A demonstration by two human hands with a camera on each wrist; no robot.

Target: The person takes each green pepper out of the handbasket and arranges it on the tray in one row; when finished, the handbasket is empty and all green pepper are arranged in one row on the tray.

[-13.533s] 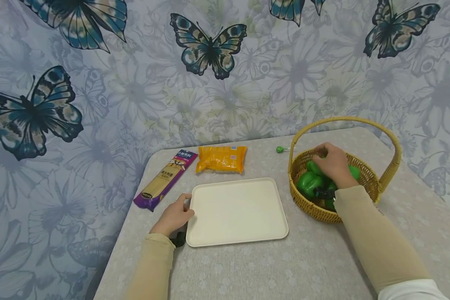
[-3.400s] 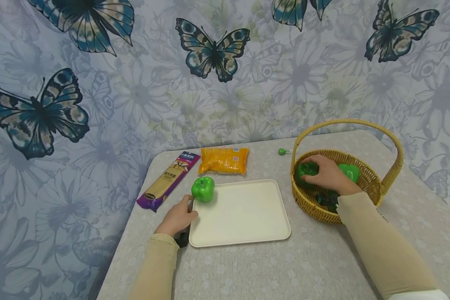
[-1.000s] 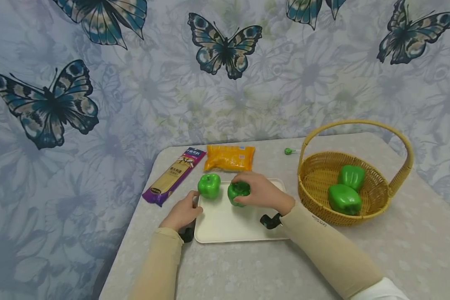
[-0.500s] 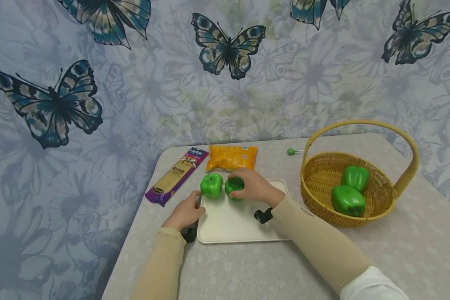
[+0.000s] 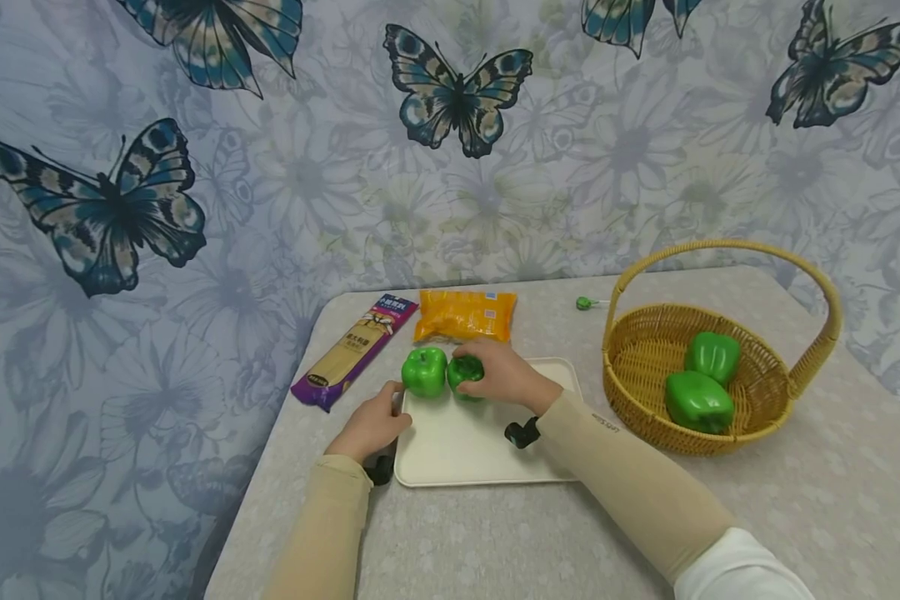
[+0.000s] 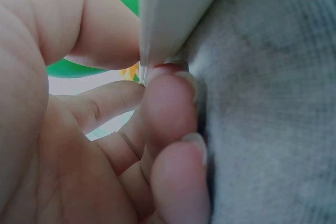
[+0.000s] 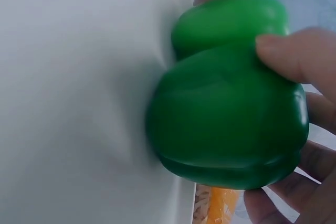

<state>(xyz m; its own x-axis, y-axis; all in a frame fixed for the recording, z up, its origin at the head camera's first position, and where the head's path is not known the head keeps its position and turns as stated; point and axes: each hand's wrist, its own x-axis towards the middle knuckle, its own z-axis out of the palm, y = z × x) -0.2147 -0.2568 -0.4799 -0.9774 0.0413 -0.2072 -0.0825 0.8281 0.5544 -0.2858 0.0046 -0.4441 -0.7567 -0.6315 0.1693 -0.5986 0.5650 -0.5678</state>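
Observation:
My right hand (image 5: 506,374) holds a dark green bell pepper (image 7: 226,119) over the far left part of a cream tray (image 5: 480,454), thumb on one side and fingers round the other. Right beside it, a brighter green bell pepper (image 5: 423,372) sits in the tray's far left corner. At the tray's left edge, my left hand (image 5: 371,425) pinches the rim; in the left wrist view the thumb is on the inner side and curled fingertips (image 6: 170,103) are low on the outer side, close over the table.
A wicker basket (image 5: 633,417) with a tall handle stands at the right, with two green peppers (image 5: 699,402) inside. Behind the tray lie an orange packet (image 5: 465,315) and a purple pasta pack (image 5: 354,350). A small green lollipop-like thing (image 5: 585,303) lies left of the basket.
Earlier the tray was bare and the peppers lay in the basket. Since then one pepper came onto the tray, and my right hand brought another leftward, up against it. My left hand stayed at the rim.

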